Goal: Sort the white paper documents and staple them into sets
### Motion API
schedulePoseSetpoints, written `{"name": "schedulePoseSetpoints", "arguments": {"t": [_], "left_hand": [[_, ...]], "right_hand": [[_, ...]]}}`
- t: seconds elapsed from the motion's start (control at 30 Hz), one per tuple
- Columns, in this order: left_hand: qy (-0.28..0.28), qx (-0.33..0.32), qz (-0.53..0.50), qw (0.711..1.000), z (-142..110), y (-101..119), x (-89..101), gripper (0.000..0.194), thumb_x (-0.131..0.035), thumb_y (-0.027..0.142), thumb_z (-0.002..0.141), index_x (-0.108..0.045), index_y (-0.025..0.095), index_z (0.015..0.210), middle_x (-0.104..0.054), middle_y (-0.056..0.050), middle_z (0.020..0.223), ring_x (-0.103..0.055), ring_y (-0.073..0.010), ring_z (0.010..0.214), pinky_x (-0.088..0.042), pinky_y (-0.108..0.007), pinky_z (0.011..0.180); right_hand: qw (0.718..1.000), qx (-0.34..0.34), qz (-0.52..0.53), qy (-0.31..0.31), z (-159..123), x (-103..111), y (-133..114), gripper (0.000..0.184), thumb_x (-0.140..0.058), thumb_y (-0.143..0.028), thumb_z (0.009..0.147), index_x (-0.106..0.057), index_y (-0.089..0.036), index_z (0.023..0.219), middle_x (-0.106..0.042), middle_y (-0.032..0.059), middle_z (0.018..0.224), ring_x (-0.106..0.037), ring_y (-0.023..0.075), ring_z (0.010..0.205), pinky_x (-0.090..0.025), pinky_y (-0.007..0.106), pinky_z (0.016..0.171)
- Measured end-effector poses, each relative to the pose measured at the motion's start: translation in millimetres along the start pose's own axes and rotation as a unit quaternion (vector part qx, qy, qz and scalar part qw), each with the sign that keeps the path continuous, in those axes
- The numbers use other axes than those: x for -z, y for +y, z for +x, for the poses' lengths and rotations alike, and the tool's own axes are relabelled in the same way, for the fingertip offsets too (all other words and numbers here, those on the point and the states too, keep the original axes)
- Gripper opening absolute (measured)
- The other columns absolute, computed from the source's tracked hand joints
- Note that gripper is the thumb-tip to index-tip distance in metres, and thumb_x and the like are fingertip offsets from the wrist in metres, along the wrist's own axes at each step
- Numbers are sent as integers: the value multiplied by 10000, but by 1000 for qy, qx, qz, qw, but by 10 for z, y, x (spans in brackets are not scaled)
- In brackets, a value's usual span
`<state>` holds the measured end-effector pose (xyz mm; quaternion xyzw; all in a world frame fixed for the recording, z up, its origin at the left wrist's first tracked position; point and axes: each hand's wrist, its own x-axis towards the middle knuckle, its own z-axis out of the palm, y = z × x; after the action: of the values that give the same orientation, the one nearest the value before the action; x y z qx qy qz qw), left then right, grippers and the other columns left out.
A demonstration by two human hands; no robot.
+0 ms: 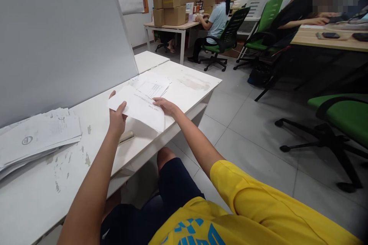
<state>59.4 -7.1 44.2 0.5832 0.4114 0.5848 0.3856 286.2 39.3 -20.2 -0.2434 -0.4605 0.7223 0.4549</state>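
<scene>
Both my hands hold white paper sheets [138, 111] with a few printed lines, tilted above the front edge of a white table [100, 138]. My left hand [117, 116] grips the left end, thumb on top. My right hand [165, 106] pinches the right side, thumb over the print and the other fingers partly hidden behind. Just beyond lie several loose printed papers [153, 86] on the table. Below my left hand a light beige object, perhaps a stapler [126, 137], rests near the table edge, partly covered by my wrist.
A thick stack of papers [40, 134] lies at the left. A tall grey panel [57, 38] stands along the table's back. Beyond are cardboard boxes [174, 7] on another desk and a seated person [218, 19]. Another person works at a wooden desk [330, 42]; green chairs [342, 115] stand on the right.
</scene>
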Motion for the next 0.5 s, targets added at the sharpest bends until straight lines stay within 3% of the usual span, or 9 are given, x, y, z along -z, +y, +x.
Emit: {"name": "schedulePoseSetpoints", "arguments": {"t": [0.1,0.23,0.33,0.5], "left_hand": [[36,1,-8,999,-7,-11,14,451,-605,399,801,-420,335,1208,-604,-51,1147,-653,-191,985,-559,-285,710],[103,36,-15,994,-13,-77,60,350,-598,389,817,-458,270,1115,-555,7,816,-599,-125,671,-515,-257,636],[131,15,16,991,29,-166,92,325,-607,411,821,-516,229,1075,-460,40,700,-513,-102,570,-490,-253,623],[125,-33,68,989,136,-273,106,325,-646,422,800,-579,211,1037,-441,36,674,-477,-106,569,-472,-252,614]], "right_hand": [[998,-34,-4,-46,-8,26,-9,332,-751,-194,655,-661,-157,973,-753,47,953,-697,168,780,-577,269,739],[992,-83,-10,-97,9,60,10,404,-748,-124,638,-633,-172,1022,-749,44,995,-706,183,823,-594,297,754],[990,-112,-10,-84,30,83,31,430,-753,-129,630,-608,-155,1033,-753,62,950,-714,196,776,-604,330,749],[987,-154,-24,-24,-19,123,26,313,-734,-185,675,-595,-132,951,-749,84,810,-716,226,707,-609,360,706]]}}
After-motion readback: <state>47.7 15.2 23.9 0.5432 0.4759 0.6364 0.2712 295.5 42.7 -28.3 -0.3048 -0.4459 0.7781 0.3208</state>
